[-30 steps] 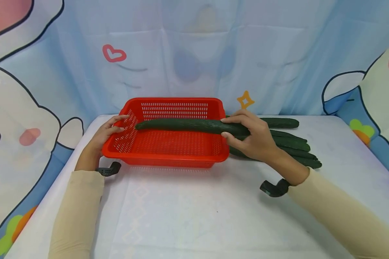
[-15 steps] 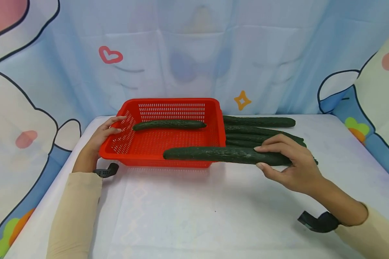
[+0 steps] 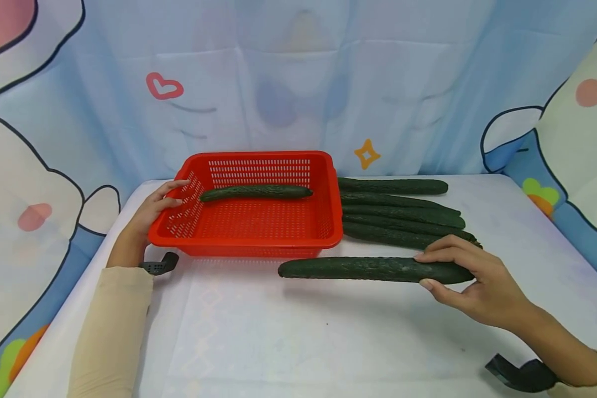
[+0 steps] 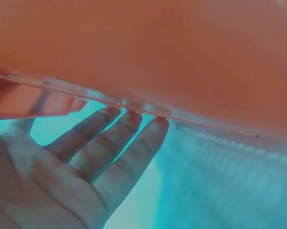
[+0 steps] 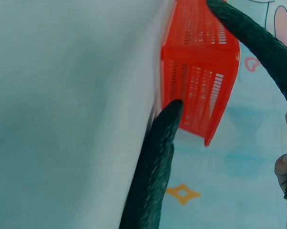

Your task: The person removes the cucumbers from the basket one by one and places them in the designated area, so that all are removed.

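Observation:
My right hand (image 3: 482, 282) grips a long dark green cucumber (image 3: 358, 268) near its right end, thumb below and fingers above. The cucumber lies level over the table in front of the red plastic basket (image 3: 258, 250), its left tip pointing at the basket's front. In the right wrist view, the gripped cucumber (image 5: 258, 43) slants across the upper right, with fingertips at the edge. My left hand (image 3: 151, 213) holds the basket's left rim, digits over the top. The left wrist view shows three of its fingers (image 4: 129, 167) stretched under the rim. Another cucumber (image 3: 256, 192) lies inside the basket.
Several cucumbers (image 3: 403, 213) lie side by side on the white-covered table (image 3: 258, 337), right of the basket and close against it. A blue cartoon-print curtain (image 3: 288, 83) hangs behind the table.
My right hand has lifted the cucumber out of the basket and brought it right and toward me, past the front rim. One cucumber stays inside. My left hand keeps its place on the rim.

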A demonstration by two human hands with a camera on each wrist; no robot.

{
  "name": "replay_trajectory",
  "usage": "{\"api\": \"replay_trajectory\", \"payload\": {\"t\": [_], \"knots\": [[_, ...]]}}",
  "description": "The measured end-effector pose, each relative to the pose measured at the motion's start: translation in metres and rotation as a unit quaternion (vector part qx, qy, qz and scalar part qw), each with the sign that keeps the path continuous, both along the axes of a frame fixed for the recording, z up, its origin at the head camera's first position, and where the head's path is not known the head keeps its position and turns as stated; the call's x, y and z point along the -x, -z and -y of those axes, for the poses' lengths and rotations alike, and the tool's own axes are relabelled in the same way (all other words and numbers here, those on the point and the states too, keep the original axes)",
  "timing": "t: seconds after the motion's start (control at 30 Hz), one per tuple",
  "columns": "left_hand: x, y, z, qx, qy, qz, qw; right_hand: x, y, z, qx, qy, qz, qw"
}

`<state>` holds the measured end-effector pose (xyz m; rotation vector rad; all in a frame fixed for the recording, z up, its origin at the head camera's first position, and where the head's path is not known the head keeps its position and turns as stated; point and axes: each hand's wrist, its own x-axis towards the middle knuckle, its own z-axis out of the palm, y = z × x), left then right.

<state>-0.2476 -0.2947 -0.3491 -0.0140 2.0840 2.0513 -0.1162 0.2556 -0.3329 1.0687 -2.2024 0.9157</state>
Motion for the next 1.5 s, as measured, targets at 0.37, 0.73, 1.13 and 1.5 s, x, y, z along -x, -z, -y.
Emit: {"api": "replay_trajectory", "payload": {"t": [0.37, 0.73, 1.13, 1.5], "knots": [[0.0, 0.0, 0.001, -0.01, 0.012, -0.007, 0.9999, -0.004, 0.005, -0.031, -0.063, 0.075, 0.029, 0.995], [-0.002, -0.001, 0.0, 0.006, 0.011, -0.003, 0.9999, 0.007, 0.015, -0.053, -0.092, 0.148, 0.064, 0.983], [-0.002, -0.001, -0.001, 0.007, 0.008, -0.012, 0.9999, 0.027, 0.029, -0.071, -0.122, 0.186, 0.066, 0.973], [-0.002, -0.002, 0.0, -0.003, 0.012, -0.007, 0.9999, 0.04, 0.042, -0.08, -0.128, 0.192, 0.071, 0.97]]}}
